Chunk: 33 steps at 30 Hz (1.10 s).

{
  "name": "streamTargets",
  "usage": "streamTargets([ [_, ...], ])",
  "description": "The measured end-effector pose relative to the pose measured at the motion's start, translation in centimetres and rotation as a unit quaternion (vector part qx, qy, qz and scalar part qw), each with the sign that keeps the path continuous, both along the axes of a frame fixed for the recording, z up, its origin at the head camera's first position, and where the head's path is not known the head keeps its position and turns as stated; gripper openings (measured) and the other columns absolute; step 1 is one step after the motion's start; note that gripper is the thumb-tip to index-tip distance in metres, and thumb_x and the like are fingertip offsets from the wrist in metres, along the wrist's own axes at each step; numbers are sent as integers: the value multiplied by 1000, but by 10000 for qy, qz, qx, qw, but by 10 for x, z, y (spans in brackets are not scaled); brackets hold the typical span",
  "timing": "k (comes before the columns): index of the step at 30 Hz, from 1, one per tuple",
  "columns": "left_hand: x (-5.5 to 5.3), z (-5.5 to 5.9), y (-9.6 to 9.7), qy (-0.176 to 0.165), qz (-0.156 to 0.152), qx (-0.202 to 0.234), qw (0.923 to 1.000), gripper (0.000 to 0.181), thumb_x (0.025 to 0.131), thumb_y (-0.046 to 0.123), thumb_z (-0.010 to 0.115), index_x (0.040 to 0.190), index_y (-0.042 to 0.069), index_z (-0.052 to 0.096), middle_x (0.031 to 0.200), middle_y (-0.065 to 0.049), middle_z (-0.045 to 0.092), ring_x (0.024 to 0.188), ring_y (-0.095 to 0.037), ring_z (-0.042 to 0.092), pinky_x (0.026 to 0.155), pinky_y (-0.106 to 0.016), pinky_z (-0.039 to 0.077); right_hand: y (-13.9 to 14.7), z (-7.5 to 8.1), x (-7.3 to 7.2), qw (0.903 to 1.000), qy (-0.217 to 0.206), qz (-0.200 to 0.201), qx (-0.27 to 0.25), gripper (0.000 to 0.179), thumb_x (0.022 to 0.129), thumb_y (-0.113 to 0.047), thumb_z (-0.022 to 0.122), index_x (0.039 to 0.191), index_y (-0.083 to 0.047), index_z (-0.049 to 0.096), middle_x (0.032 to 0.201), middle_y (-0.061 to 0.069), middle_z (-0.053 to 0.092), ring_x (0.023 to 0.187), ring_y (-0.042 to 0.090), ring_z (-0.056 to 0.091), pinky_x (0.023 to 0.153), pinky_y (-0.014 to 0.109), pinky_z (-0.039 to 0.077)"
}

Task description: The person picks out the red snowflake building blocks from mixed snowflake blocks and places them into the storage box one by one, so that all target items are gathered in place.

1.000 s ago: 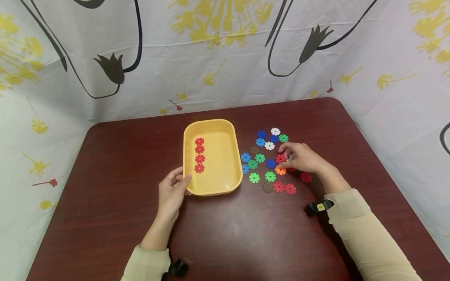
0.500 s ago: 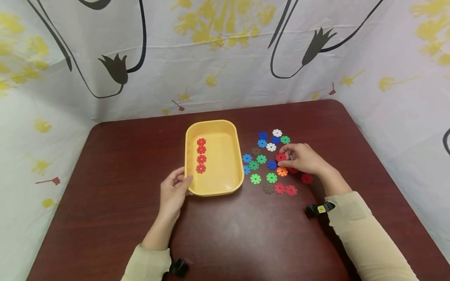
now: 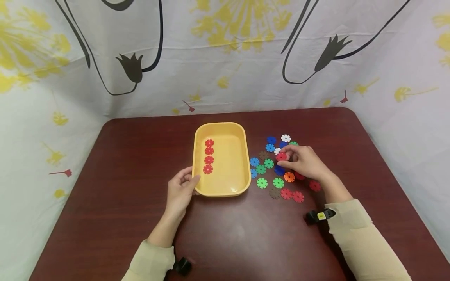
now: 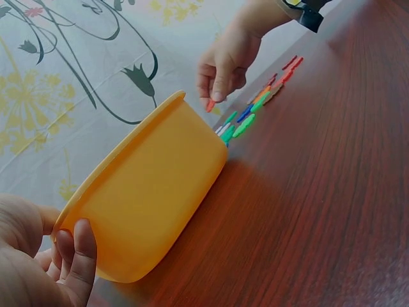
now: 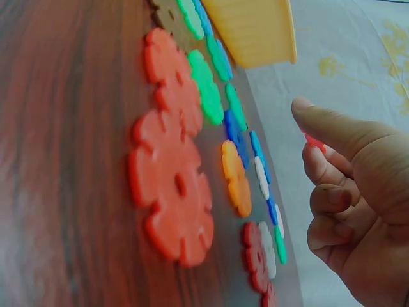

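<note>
My left hand (image 3: 180, 193) grips the near-left corner of a yellow plastic tray (image 3: 230, 166), thumb over the rim and fingers against the outer wall. Inside the tray, several red notched discs (image 3: 209, 160) lie in a column along the left side. Over the loose discs to the right, my right hand (image 3: 307, 162) pinches one red notched disc (image 3: 281, 156) between thumb and fingers. That disc is raised off the table, as the left wrist view shows; its red edge (image 5: 314, 143) is mostly hidden by the thumb in the right wrist view.
Right of the tray lie loose notched discs: green (image 3: 278, 182), blue (image 3: 270, 148), white (image 3: 286, 138), brown (image 3: 274, 193), orange (image 3: 289, 176) and red (image 3: 298, 196). The dark red table (image 3: 239, 242) ends at a printed cloth (image 3: 246, 89) behind and at the sides.
My right hand has pinched a red disc and lifted it, moving slightly left and away from the orange disc. My left hand keeps its hold on the tray. The head view has shifted.
</note>
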<state>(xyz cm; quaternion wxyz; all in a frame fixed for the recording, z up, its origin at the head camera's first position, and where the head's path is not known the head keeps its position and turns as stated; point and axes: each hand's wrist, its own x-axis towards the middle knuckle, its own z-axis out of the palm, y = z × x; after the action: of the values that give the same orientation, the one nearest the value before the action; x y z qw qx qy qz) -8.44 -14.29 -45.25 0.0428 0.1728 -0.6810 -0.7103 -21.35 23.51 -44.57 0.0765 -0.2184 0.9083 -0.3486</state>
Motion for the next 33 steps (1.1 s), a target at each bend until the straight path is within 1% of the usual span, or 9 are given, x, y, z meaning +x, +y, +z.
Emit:
streamTargets([
  [3, 0, 0, 0, 1, 13, -5, 10000, 39, 94, 3, 69, 131, -4, 61, 87, -8, 55, 62, -11, 59, 52, -22, 57, -5, 2, 0, 9999, 108, -11, -68, 38, 89, -27, 81, 117, -5, 67, 83, 3, 60, 60, 19, 50, 54, 28, 46],
  [7, -1, -1, 1, -14, 40, -11, 10000, 39, 94, 3, 70, 131, -4, 61, 87, -8, 55, 62, -12, 59, 52, -22, 57, -13, 6, -1, 9993, 275, -14, -260, 36, 88, -25, 82, 114, -6, 68, 82, 3, 60, 61, 20, 51, 52, 27, 45],
  [16, 0, 1, 1, -30, 61, -44, 10000, 37, 94, 4, 70, 130, -3, 62, 87, -8, 55, 62, -11, 59, 52, -21, 56, -39, 16, 0, 9972, 477, 224, -535, 33, 88, -25, 81, 114, -8, 69, 83, 2, 59, 59, 19, 48, 48, 26, 42],
  [22, 0, 1, 2, -20, 47, -71, 10000, 37, 94, 4, 70, 130, -3, 62, 87, -8, 55, 63, -10, 58, 52, -21, 56, -61, 21, 2, 9949, 523, 463, -733, 33, 87, -24, 83, 113, -9, 68, 80, 1, 58, 59, 18, 47, 51, 27, 40],
  [27, 1, 1, 1, -43, 51, -98, 9999, 38, 94, 4, 70, 130, -3, 62, 88, -9, 56, 63, -12, 59, 53, -21, 57, -81, 22, 3, 9918, 395, 758, -948, 33, 87, -24, 83, 112, -8, 69, 78, 0, 59, 61, 18, 48, 55, 27, 42],
  [33, 1, 0, 1, 6, 48, -78, 10000, 38, 94, 3, 69, 130, -4, 61, 87, -8, 56, 63, -11, 60, 52, -21, 57, -102, 22, 5, 9886, 371, 983, -1074, 32, 86, -20, 84, 111, -6, 70, 79, -1, 60, 60, 16, 48, 54, 26, 42],
])
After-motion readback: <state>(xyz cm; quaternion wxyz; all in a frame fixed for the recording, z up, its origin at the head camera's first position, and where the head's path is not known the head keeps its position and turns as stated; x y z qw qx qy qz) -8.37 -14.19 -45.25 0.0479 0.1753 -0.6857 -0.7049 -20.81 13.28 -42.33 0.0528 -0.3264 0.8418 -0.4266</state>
